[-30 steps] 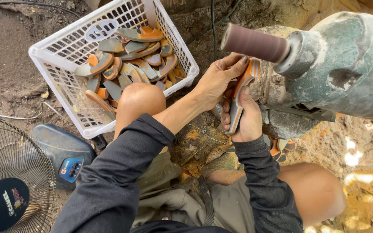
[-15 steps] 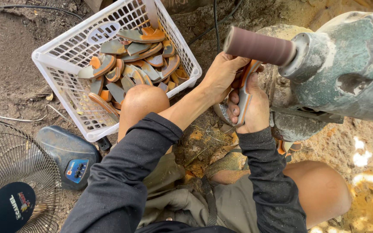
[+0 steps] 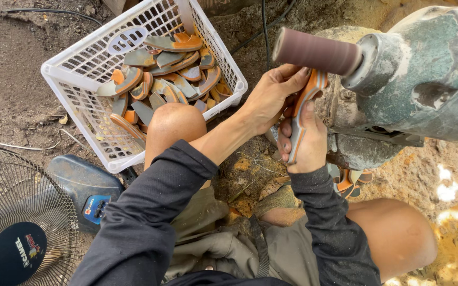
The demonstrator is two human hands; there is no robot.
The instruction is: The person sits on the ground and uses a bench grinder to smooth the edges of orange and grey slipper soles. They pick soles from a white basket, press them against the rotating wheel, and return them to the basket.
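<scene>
Long dark charcoal sleeves are worn on both arms. The left sleeve is pushed up to the forearm, so the wrist and the left hand are left bare. The right sleeve is drawn down to the wrist, just below the right hand. The cloth is seen to be soft and creased, with ribbed cuffs. Olive-khaki shorts, rumpled and dusty, are worn below, and both knees are left uncovered. No gloves are worn.
</scene>
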